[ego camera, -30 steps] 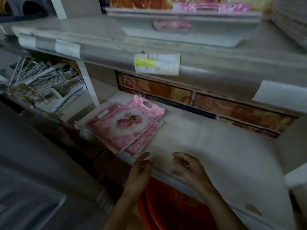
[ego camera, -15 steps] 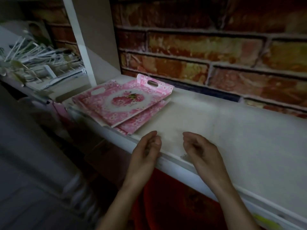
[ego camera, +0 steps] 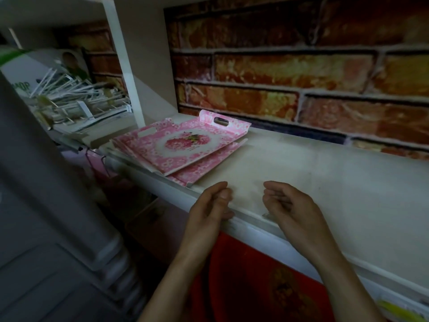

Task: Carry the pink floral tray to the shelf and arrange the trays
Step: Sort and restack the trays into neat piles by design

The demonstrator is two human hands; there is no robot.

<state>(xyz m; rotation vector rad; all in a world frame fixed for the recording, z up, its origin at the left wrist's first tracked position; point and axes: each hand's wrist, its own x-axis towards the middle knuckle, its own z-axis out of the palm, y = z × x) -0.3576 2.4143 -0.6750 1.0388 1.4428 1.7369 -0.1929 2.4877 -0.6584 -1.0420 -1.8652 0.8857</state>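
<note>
A person's left hand (ego camera: 209, 211) and right hand (ego camera: 293, 209) hover side by side at the front edge of a pale shelf (ego camera: 336, 182). Both are empty, fingers loosely curled, palms turned toward each other with a narrow gap between them. The left hand sits over the shelf's lip, its thumb close to the white edging, though whether it touches cannot be told. The right hand hangs just above the shelf board, its wrist crossing the lip. Just beyond the left hand and to its left, the pink floral tray (ego camera: 185, 145) lies flat on the shelf, stacked askew on a second pink tray (ego camera: 209, 165) of the same print, whose corner juts out toward the hands. The top tray shows a white oval with a pink bloom at its centre and a cut-out handle in its raised far end. Farther left of the stack, a white upright panel (ego camera: 130, 73) closes off the bay, and past it a heap of white wire racks (ego camera: 76, 98) fills the neighbouring compartment. A brick-pattern backing (ego camera: 278, 73) runs behind the shelf, opposite the hands. Below the wrists a red item (ego camera: 255, 289) sits under the shelf, and dim grey stacked plastic goods (ego camera: 58, 252) stand to the lower left.
</note>
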